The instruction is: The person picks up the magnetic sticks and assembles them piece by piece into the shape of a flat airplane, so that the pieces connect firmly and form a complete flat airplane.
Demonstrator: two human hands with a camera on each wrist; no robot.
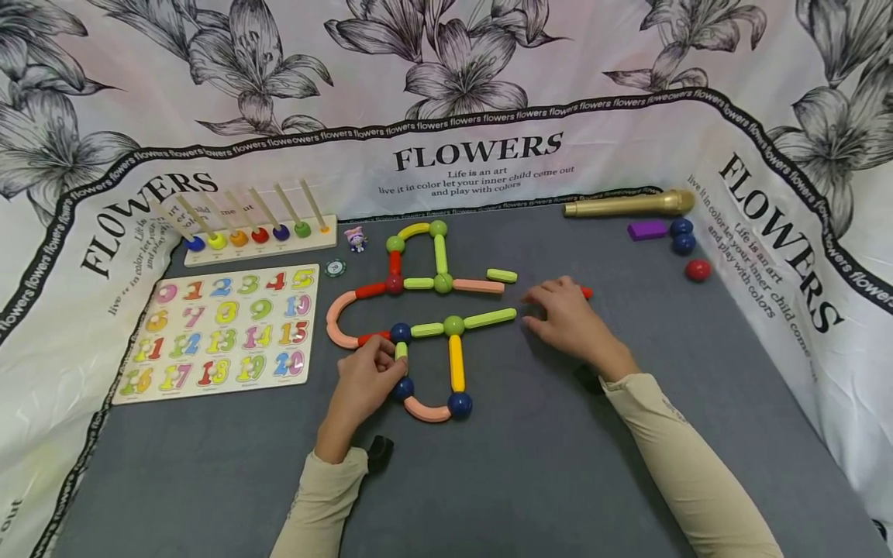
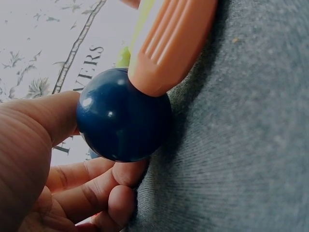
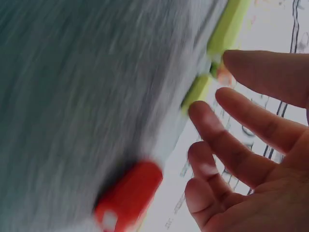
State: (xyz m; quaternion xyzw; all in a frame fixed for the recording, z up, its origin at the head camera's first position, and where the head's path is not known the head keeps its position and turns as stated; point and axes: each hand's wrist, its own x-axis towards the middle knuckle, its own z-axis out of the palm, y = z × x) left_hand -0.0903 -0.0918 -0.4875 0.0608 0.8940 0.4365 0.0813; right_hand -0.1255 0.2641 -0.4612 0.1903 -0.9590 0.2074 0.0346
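Magnetic rods and balls form a joined figure on the grey table. My left hand is at its lower left, thumb and forefinger pinching a short green rod between two blue balls. In the left wrist view the lower blue ball hides the thumb tip, and a salmon curved rod joins it. My right hand, fingers loosely bent and holding nothing, hovers right of a long green rod. A red rod lies beside it, mostly covered in the head view. A loose short green rod lies farther back.
A number puzzle board and a peg stand with coloured beads are at left. A small figurine and a round chip stand nearby. Back right hold a gold microphone, purple block, blue balls and red ball.
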